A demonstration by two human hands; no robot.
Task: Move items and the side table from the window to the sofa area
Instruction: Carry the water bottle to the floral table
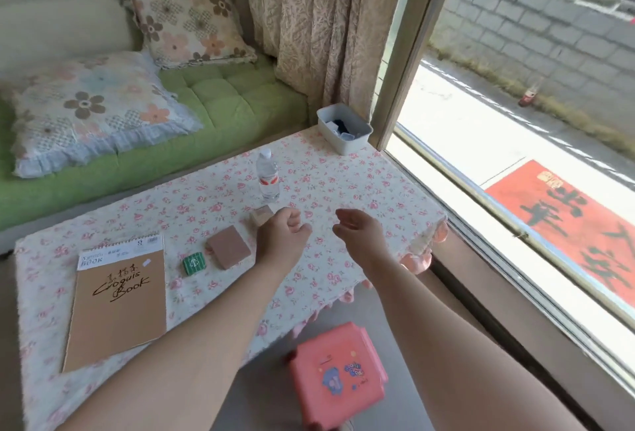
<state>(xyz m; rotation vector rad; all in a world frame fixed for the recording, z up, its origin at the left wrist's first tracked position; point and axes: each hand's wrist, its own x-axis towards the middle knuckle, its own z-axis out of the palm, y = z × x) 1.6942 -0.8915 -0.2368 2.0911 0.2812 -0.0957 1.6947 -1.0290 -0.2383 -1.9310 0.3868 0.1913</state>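
by the look of it the task is barely starting: every item is lying on the table [378, 186], which is standing against the window [515, 156] at 3 o'clock, while the quilted green sofa [223, 104] is waiting at 11 o'clock, so all the carrying seems to be left. sweeping from 8 o'clock, a flat kraft-card sketchbook [117, 303] with a wire spine is lying on the cloth, then a small glossy green box [194, 261], then a matte brown square pad [229, 247], then a pale little block [260, 217] peeking out just beside the left hand [283, 235]. that hand is hovering over the table's middle, fingers loosely curled, gripping nothing. at its 12 o'clock a clear plastic bottle [268, 174] is standing upright, white-capped. the right hand [357, 229] is hovering near the left, fingers relaxed and half spread, likewise holding nothing. at 1 o'clock a white rectangular plastic bin [343, 128] is sitting on the far corner, its contents too small to tell. the cloth is looking thin and cottony, rose-printed, pink-frilled. a hard pink stool [338, 375] is standing on the floor at 6 o'clock.
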